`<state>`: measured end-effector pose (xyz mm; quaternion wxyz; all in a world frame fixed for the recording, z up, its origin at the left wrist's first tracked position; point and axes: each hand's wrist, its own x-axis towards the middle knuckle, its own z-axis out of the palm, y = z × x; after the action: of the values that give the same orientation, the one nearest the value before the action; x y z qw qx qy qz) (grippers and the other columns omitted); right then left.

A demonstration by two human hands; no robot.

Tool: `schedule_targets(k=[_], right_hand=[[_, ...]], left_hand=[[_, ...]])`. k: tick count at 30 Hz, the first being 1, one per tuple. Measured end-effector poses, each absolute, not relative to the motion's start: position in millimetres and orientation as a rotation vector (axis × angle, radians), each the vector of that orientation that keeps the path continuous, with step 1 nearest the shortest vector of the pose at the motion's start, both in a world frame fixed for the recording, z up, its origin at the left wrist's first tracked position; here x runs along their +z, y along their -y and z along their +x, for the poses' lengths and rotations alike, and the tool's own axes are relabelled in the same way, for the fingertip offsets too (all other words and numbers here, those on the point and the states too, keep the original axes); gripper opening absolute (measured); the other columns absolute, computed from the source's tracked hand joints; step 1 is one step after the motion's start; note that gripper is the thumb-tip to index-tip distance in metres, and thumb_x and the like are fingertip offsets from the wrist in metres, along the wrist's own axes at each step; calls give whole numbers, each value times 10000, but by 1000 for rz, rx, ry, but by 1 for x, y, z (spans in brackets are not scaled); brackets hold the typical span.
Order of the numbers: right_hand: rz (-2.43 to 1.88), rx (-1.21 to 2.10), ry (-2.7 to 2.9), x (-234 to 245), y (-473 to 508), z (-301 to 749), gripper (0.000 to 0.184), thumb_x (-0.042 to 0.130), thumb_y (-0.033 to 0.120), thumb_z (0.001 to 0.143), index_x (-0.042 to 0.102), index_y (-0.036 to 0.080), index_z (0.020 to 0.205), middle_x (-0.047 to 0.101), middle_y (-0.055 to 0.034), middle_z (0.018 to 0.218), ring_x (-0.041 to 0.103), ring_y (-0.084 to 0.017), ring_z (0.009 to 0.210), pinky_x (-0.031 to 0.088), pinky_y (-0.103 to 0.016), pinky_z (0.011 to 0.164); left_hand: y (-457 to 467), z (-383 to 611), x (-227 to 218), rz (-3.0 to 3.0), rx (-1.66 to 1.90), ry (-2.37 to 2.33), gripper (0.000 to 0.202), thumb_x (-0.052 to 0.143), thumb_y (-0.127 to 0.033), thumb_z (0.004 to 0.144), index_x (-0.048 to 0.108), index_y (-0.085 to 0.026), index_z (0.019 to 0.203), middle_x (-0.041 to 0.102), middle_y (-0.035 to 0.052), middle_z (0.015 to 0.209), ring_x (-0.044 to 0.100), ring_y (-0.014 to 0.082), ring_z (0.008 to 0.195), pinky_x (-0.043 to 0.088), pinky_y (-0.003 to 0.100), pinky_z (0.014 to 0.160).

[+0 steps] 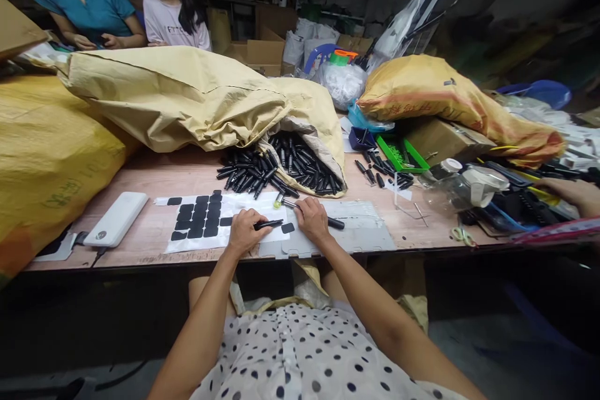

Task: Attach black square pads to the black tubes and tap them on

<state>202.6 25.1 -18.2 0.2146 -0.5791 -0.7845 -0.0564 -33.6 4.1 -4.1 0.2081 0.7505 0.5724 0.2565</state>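
Wooden worktable (154,178), black tubes (281,169), dim storeroom.

My dress (304,350): white, black polka dots.
Tube (268,224) I hold: black.
Small pad (287,228) beside it: black.
Sheet (244,203): white, with rows of black pads (199,220).
Bench (187,174): pale brown wood.
Heap of tubes (281,169): black.
Big sack (178,97): tan paper.
Sack at my left (47,150): yellow, faint green print.
Sack at my right (435,90): yellow, red print.
Power bank (116,219): white.
Tray (403,153): green.
Little box (362,137): dark blue.
Basin (544,92): blue.
One co-worker's shirt (94,6): teal.
The other's shirt (171,22): whitish.
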Motion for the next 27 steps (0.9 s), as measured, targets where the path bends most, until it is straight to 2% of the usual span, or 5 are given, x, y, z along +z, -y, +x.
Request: schedule_targets(k=[8, 13, 16, 20, 27], right_hand=[[-1616, -172, 2166, -18, -26, 201, 182, 536, 261, 978, 705, 228, 1036, 633, -83, 969, 504, -240, 942, 390, -325, 793], [-1623, -159, 2175, -17, -26, 202, 184, 536, 255, 976, 704, 221, 1043, 629, -88, 975, 503, -242, 951, 393, -326, 803], [-1636, -143, 2171, -17, -26, 201, 187, 533, 254, 976, 705, 218, 1042, 631, -92, 981, 509, -244, 952, 398, -326, 798], [-1638, -137, 2166, -16, -26, 201, 190, 532, 258, 976, 705, 226, 1045, 629, -93, 980, 510, -248, 951, 401, -330, 793], [-1626, -142, 2157, -15, -25, 200, 200, 520, 267, 982, 703, 223, 1049, 628, -90, 972, 509, -245, 944, 400, -329, 803]], left_hand=[[30, -29, 11, 1938, 1000, -1280, 181, 694, -386, 858, 751, -230, 930, 745, 43, 909, 641, 217, 866, 506, 338, 798], [91, -18, 9, 1799, 534, -1070, 234, 669, -400, 853, 764, -217, 963, 725, -1, 770, 609, 155, 660, 460, 260, 639], [109, -13, -8, 1802, 228, -1256, 204, 637, -350, 852, 761, -253, 982, 743, 2, 791, 676, 197, 747, 480, 283, 704], [110, -11, -38, 1781, -54, -1525, 264, 565, -295, 903, 748, -263, 1090, 789, 77, 1038, 722, 287, 1061, 519, 356, 877], [104, -5, -50, 1771, -192, -1563, 466, 530, -209, 916, 637, -252, 1368, 699, 121, 1349, 649, 281, 1269, 505, 363, 1010]])
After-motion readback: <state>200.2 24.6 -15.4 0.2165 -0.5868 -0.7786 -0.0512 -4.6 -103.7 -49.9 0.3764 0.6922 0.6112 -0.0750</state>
